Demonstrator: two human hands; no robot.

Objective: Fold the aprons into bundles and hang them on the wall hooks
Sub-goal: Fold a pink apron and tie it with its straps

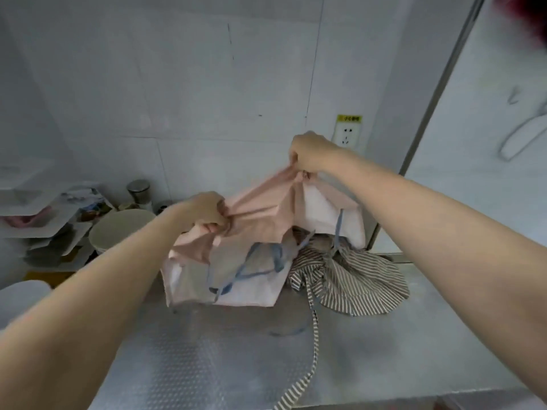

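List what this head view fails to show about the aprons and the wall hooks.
- Striped apron: its far part is hidden behind the pink apron gripped by the left hand and right hand.
- Striped strap: cut off by the bottom edge.
- Wall hooks: blurred; count unclear.

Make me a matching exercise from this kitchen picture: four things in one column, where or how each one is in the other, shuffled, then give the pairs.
Things:
1. pink apron
2. striped apron
3. pale bowl
4. wall socket

States:
A. lies crumpled on the metal counter, one strap trailing toward the near edge
B. on the tiled wall under a yellow label
C. stands at the counter's left end
D. held up, gripped by the left hand and the right hand

Pairs: 1-D, 2-A, 3-C, 4-B
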